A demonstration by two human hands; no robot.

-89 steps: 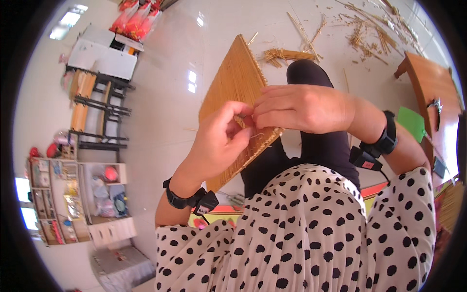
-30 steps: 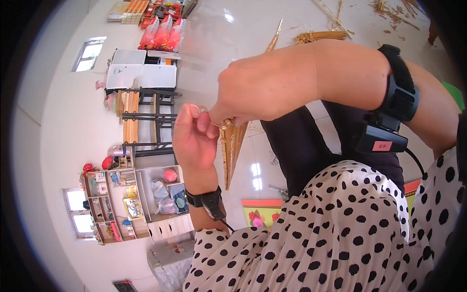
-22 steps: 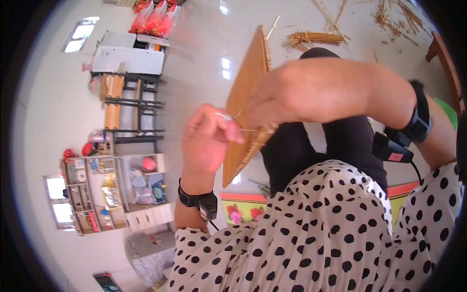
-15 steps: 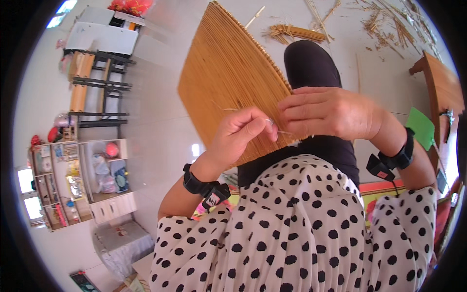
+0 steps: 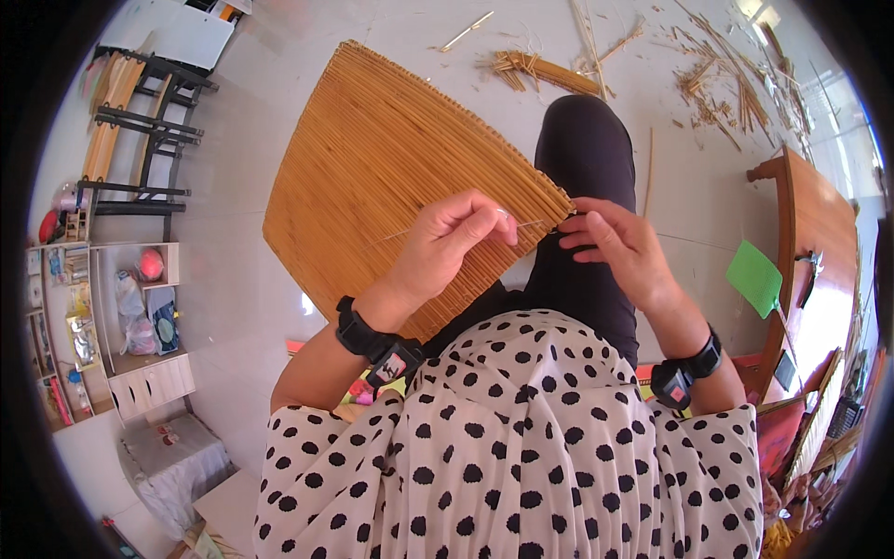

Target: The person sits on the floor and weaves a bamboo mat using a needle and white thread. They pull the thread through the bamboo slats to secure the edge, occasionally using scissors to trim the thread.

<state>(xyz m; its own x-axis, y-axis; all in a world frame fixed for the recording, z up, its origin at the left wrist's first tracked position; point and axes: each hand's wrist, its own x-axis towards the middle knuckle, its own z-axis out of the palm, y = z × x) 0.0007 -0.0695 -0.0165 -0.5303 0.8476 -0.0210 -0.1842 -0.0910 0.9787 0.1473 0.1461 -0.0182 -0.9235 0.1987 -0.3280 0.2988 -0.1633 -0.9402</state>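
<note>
A flat panel of tan plant stalks laid side by side [image 5: 391, 149] rests tilted over my lap, its ridged edge along the far right. My left hand [image 5: 447, 238] is above the panel with thumb and forefinger closed in a pinch. A thin pale thread [image 5: 531, 224] runs from the pinch to the panel's right corner; whether a needle is with it is too small to tell. Beside that corner, my right hand [image 5: 624, 247] has its fingers apart, the forefinger's tip at the panel's edge. Both wrists carry black strapped devices.
On the floor ahead lie a bundle of stalks [image 5: 549, 73] and scattered stalk scraps [image 5: 722, 93]. A wooden table [image 5: 810, 270] stands at right, near a green card [image 5: 754, 278]. Shelves [image 5: 140, 317] and a black-framed rack [image 5: 149, 130] line the left side.
The panel has swung lower and leftward, showing more of its face. My right hand has slid off the face to beside the corner, its fingers spreading. My left hand keeps its pinch.
</note>
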